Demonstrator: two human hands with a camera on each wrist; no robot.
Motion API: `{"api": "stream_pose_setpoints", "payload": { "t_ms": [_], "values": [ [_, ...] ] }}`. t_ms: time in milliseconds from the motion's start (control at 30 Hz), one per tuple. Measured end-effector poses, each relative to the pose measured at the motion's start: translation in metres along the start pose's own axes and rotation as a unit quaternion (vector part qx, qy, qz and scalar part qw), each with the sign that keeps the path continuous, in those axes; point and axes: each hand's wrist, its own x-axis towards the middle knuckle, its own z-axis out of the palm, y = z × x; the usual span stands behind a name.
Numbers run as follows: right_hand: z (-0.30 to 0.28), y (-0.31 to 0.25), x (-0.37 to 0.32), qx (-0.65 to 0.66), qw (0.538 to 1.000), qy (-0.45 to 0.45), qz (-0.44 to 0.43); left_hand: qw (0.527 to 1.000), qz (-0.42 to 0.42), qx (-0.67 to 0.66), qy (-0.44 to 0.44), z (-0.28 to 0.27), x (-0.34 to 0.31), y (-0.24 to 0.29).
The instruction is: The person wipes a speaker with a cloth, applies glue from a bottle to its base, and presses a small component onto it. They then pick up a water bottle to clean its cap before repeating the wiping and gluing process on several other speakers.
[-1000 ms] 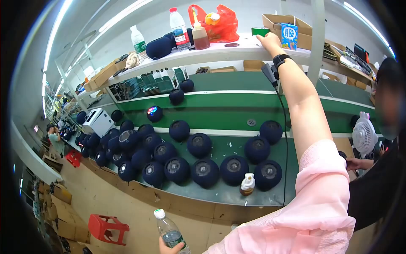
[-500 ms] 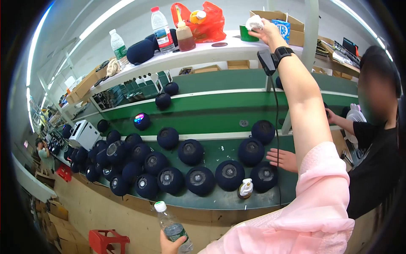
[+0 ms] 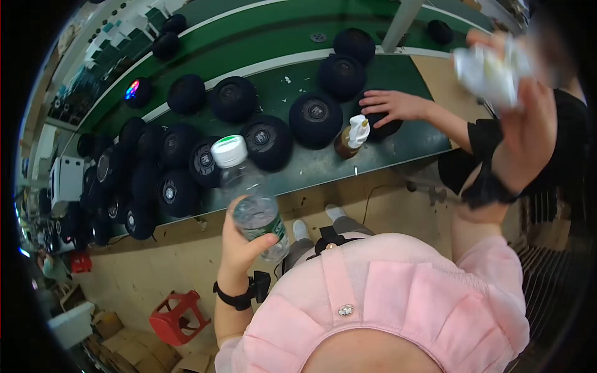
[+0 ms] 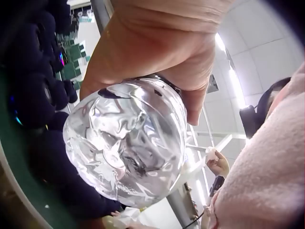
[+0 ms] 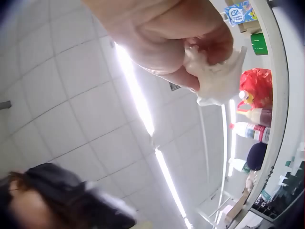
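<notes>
In the head view my left hand [image 3: 239, 248] grips a clear bottle [image 3: 256, 214] with a white cap, fingers round its side; the left wrist view shows the bottle's base [image 4: 126, 143] below the palm. My right hand [image 3: 528, 127], raised at the upper right and blurred, holds a crumpled white tissue [image 3: 494, 71]. In the right wrist view the tissue [image 5: 217, 76] is pinched between thumb and fingers. Dark round speakers [image 3: 316, 120] stand on the green bench, beside a small brown bottle [image 3: 348, 143] with white wrapping round its top.
Another person's hand [image 3: 398, 105] rests on a speaker at the bench's right. A red stool [image 3: 177, 317] stands on the floor, with cardboard [image 3: 134, 348] near it. The shelf's red bag [image 5: 257, 86] and bottles [image 5: 252, 131] show in the right wrist view.
My right hand has come away from the shelf with the tissue, toward the right. The left hand and its bottle appear higher in view as the head view tilts down. The other person's hand reached the speaker.
</notes>
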Motion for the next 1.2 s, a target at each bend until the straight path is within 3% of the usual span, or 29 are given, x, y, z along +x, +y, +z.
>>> {"api": "stream_pose_setpoints", "payload": {
  "t_ms": [100, 133, 167, 233, 333, 367, 433, 467, 567, 633, 767, 833, 867, 933, 967, 1067, 1200],
  "values": [
    [0.012, 0.045, -0.034, 0.08, 0.994, 0.024, 0.065, 0.996, -0.033, 0.062, -0.058, -0.011, 0.013, -0.016],
    [0.016, 0.069, -0.045, 0.143, 0.977, 0.045, 0.154, 0.992, -0.027, 0.097, -0.08, -0.015, 0.016, -0.026],
    [0.019, 0.092, -0.054, 0.204, 0.947, 0.065, 0.239, 0.991, -0.03, 0.095, -0.087, -0.015, 0.018, -0.028],
    [0.029, 0.137, -0.067, 0.283, 0.9, 0.094, 0.319, 0.966, -0.003, 0.223, -0.127, -0.01, 0.02, -0.031],
    [0.045, 0.158, -0.08, 0.434, 0.804, 0.132, 0.384, 0.957, -0.008, 0.268, -0.112, -0.013, 0.024, -0.033],
    [0.048, 0.158, -0.081, 0.437, 0.801, 0.138, 0.385, 0.951, -0.021, 0.292, -0.1, -0.014, 0.024, -0.03],
    [0.053, 0.156, -0.084, 0.282, 0.895, 0.08, 0.335, 0.932, -0.001, 0.347, -0.103, -0.018, 0.029, -0.025],
    [0.061, 0.154, -0.081, 0.24, 0.904, 0.11, 0.337, 0.912, 0.028, 0.396, -0.101, -0.019, 0.032, -0.02],
    [0.068, 0.156, -0.077, 0.183, 0.901, 0.162, 0.358, 0.874, 0.104, 0.463, -0.105, -0.016, 0.039, 0.0],
    [0.069, 0.164, -0.078, 0.201, 0.899, 0.155, 0.356, 0.875, 0.109, 0.464, -0.086, -0.015, 0.04, 0.013],
    [0.072, 0.179, -0.074, 0.263, 0.884, 0.117, 0.367, 0.819, 0.185, 0.54, -0.057, -0.02, 0.037, 0.039],
    [0.071, 0.183, -0.07, 0.334, 0.863, 0.058, 0.374, 0.772, 0.215, 0.598, -0.022, -0.02, 0.033, 0.051],
    [0.07, 0.187, -0.068, 0.341, 0.862, 0.052, 0.372, 0.766, 0.209, 0.608, -0.014, -0.02, 0.031, 0.058],
    [0.068, 0.194, -0.065, 0.471, 0.799, 0.016, 0.375, 0.753, 0.207, 0.624, -0.002, -0.019, 0.028, 0.07],
    [0.069, 0.196, -0.063, 0.476, 0.796, 0.011, 0.375, 0.745, 0.206, 0.634, 0.004, -0.018, 0.026, 0.075],
    [0.072, 0.196, -0.057, 0.483, 0.798, -0.026, 0.361, 0.732, 0.199, 0.652, 0.016, -0.018, 0.022, 0.085],
    [0.076, 0.184, -0.052, 0.367, 0.855, 0.002, 0.367, 0.715, 0.196, 0.671, 0.019, -0.017, 0.02, 0.091]
  ]
}}
